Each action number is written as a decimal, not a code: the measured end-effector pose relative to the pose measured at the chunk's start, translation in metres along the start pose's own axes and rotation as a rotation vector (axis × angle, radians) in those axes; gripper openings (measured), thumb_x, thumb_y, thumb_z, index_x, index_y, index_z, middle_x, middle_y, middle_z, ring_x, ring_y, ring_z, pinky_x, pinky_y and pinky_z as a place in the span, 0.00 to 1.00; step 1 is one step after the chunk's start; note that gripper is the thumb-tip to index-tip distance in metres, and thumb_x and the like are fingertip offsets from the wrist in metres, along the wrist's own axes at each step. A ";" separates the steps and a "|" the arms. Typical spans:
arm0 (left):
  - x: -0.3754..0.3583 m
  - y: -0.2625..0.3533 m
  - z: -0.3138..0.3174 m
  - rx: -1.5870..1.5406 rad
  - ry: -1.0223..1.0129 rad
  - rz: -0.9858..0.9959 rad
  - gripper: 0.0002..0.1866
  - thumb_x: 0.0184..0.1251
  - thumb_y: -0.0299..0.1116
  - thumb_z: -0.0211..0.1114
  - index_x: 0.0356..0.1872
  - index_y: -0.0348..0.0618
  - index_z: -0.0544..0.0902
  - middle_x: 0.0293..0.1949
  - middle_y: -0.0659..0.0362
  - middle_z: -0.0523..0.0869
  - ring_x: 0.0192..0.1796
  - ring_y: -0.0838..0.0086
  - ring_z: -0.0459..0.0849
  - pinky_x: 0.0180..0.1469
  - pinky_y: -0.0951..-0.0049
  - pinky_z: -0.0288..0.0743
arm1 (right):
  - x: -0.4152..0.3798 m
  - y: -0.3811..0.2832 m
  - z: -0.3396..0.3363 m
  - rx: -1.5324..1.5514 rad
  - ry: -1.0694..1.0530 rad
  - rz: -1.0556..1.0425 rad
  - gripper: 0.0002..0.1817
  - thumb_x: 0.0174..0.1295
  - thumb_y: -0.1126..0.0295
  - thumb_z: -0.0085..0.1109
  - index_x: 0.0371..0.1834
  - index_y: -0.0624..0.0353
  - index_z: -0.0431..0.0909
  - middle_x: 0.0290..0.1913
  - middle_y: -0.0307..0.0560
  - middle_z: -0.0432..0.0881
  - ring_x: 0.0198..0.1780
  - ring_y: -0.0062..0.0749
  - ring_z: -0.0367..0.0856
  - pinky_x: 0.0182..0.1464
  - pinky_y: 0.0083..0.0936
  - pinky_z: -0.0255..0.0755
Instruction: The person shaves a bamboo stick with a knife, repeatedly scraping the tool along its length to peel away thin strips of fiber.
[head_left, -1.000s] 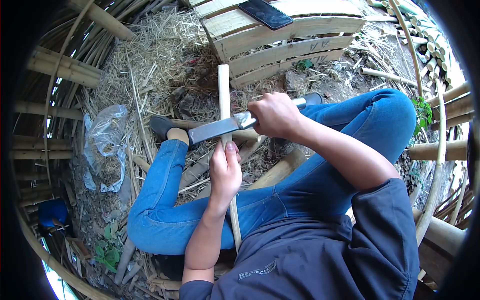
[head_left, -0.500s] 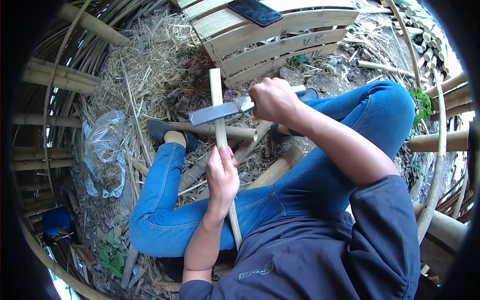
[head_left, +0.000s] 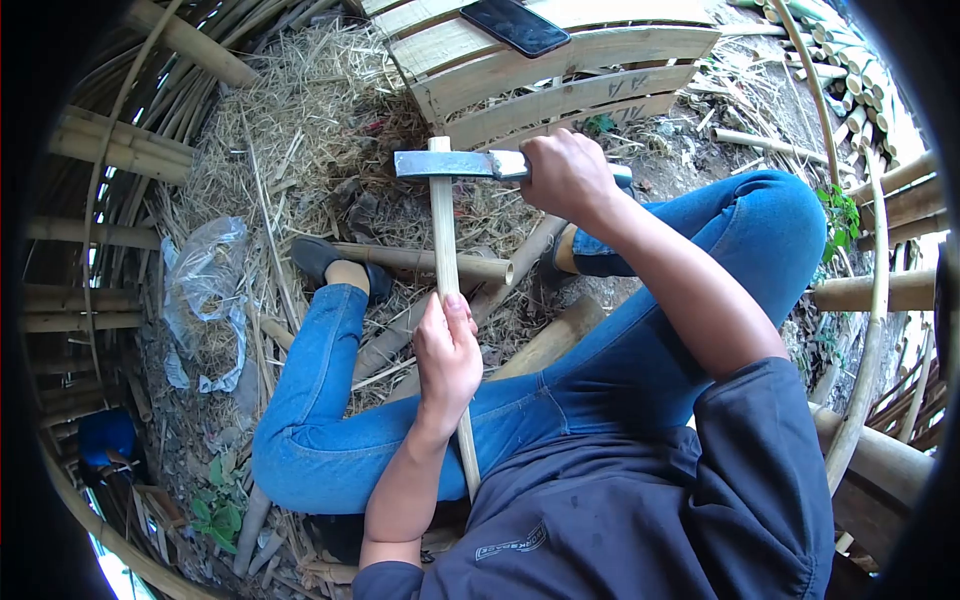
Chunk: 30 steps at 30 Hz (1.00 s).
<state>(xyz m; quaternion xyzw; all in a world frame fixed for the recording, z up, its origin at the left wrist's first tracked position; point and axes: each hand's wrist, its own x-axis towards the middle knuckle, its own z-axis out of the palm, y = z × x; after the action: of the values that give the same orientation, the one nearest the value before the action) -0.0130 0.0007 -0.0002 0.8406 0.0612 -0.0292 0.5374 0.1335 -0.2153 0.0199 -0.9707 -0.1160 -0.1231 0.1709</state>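
Note:
My left hand (head_left: 447,352) is closed around a pale bamboo stick (head_left: 445,235), thumb on top. The stick points away from me, and its near end runs across my thigh to my shirt. In my right hand (head_left: 570,178) is the handle of a knife with a broad, flat metal blade (head_left: 450,164). The blade lies crosswise over the stick, just below its far tip, and appears to touch it. Fingers of my right hand wrap round the handle, whose dark end sticks out on the right.
A slatted wooden crate (head_left: 560,90) stands ahead with a phone (head_left: 515,26) on top. Bamboo poles (head_left: 430,262) and straw (head_left: 300,130) cover the ground between my feet. A clear plastic bag (head_left: 208,290) lies left. Cut bamboo (head_left: 850,80) is piled at far right.
My right hand has moved the knife away from me along the stick, from its middle part to near the far tip. The blade has turned more level. My left hand keeps its grip.

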 end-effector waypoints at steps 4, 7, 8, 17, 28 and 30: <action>0.001 -0.002 0.002 -0.081 -0.008 0.015 0.20 0.86 0.40 0.47 0.33 0.37 0.75 0.22 0.58 0.76 0.24 0.75 0.77 0.28 0.69 0.71 | -0.003 -0.007 -0.003 0.033 0.025 -0.027 0.06 0.45 0.70 0.63 0.25 0.58 0.84 0.24 0.59 0.84 0.30 0.56 0.87 0.40 0.47 0.82; 0.003 -0.004 0.002 -0.083 -0.004 0.016 0.19 0.86 0.39 0.48 0.34 0.36 0.75 0.22 0.56 0.77 0.24 0.72 0.78 0.29 0.67 0.71 | -0.013 -0.021 -0.001 0.106 -0.022 -0.133 0.06 0.44 0.68 0.65 0.25 0.57 0.83 0.22 0.57 0.83 0.29 0.56 0.86 0.37 0.46 0.82; 0.004 -0.006 0.003 -0.082 -0.002 0.012 0.19 0.86 0.39 0.48 0.34 0.36 0.75 0.22 0.55 0.78 0.24 0.70 0.78 0.29 0.66 0.71 | -0.017 -0.027 0.001 0.121 -0.066 -0.169 0.07 0.43 0.68 0.65 0.25 0.57 0.83 0.22 0.57 0.83 0.28 0.56 0.86 0.36 0.46 0.82; 0.003 0.000 0.004 0.169 0.067 0.163 0.16 0.84 0.36 0.49 0.37 0.33 0.76 0.22 0.43 0.78 0.24 0.46 0.78 0.29 0.52 0.67 | -0.032 -0.044 0.006 0.050 -0.153 -0.262 0.05 0.46 0.68 0.64 0.23 0.56 0.84 0.22 0.57 0.83 0.27 0.54 0.87 0.33 0.46 0.81; -0.002 0.003 0.002 0.152 0.030 0.110 0.18 0.85 0.37 0.47 0.35 0.36 0.75 0.19 0.51 0.78 0.20 0.57 0.80 0.26 0.56 0.69 | -0.011 -0.016 -0.002 0.068 -0.042 -0.094 0.05 0.44 0.70 0.65 0.23 0.58 0.86 0.24 0.60 0.84 0.28 0.57 0.87 0.37 0.46 0.82; -0.004 0.003 0.003 0.160 0.023 0.127 0.18 0.85 0.38 0.47 0.35 0.37 0.75 0.19 0.54 0.78 0.20 0.64 0.78 0.24 0.62 0.68 | -0.007 -0.011 -0.005 0.052 -0.038 -0.071 0.05 0.44 0.71 0.65 0.23 0.59 0.86 0.24 0.61 0.84 0.29 0.57 0.87 0.37 0.45 0.82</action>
<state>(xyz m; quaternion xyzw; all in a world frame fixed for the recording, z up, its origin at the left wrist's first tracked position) -0.0164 -0.0033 0.0018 0.8834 0.0115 0.0098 0.4684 0.1227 -0.2079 0.0258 -0.9633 -0.1567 -0.1075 0.1893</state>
